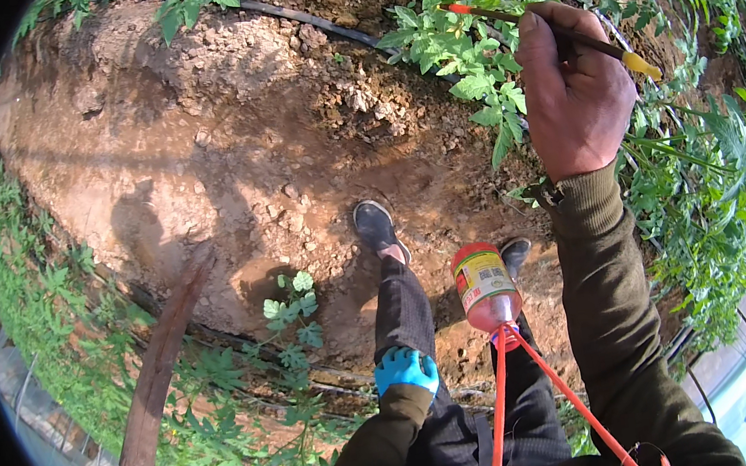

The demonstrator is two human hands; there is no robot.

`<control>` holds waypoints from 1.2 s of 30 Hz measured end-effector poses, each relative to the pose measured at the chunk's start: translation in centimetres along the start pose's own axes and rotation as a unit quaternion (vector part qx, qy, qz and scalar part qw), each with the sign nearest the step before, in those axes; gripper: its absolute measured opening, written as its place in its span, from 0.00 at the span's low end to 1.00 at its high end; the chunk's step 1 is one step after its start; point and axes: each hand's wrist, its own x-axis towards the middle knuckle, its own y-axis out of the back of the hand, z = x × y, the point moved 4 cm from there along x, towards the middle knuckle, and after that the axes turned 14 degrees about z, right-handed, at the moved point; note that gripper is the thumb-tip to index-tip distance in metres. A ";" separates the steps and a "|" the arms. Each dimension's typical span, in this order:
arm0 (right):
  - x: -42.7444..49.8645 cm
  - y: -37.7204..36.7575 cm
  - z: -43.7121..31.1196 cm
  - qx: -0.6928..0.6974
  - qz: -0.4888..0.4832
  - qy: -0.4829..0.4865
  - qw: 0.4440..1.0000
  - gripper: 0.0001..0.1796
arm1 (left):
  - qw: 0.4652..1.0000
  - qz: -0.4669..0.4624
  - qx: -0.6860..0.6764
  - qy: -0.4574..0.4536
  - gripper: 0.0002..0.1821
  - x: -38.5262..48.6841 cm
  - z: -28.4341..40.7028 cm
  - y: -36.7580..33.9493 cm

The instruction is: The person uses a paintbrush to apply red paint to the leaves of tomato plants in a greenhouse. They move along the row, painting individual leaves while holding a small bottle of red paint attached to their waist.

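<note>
My bare right hand point(574, 82) grips a slim dark-handled paintbrush point(591, 47) between thumb and fingers. Its red-orange tip points left over the leaves of a tomato plant point(453, 34), and its butt end is yellow. My left hand point(405, 370), in a blue glove, rests on my left trouser leg with nothing visible in it. Between my arms a plastic bottle point(488, 285) of red liquid hangs neck-end towards me. It bears a printed label, and an orange cord point(503, 412) is tied at its neck.
A wooden post point(150, 407) rises at lower left. Tomato rows stand on the right point(710, 191) and left point(54, 307), with black drip hoses point(312, 22) along the soil. A small lobed-leaf plant point(291, 309) grows beside my left shoe point(375, 224). Bare, cloddy soil point(196, 157) forms the path.
</note>
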 end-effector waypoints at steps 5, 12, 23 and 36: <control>-0.6 2.1 -2.6 -0.031 -0.017 -0.089 0.995 0.09 | 0.999 -0.005 -0.038 0.004 0.12 2.9 -0.5 3.0; -1.9 3.6 -12.2 -0.021 -0.129 -0.130 0.983 0.06 | 0.994 0.036 -0.089 0.047 0.16 4.3 -5.5 7.0; 6.0 -5.0 -29.8 0.103 -0.144 -0.120 0.977 0.06 | 0.926 -0.231 -0.200 0.223 0.26 10.7 -20.6 16.7; 18.6 -15.4 -30.1 0.111 0.009 -0.146 0.983 0.10 | 0.967 -0.068 -0.151 0.194 0.43 31.4 -30.6 36.5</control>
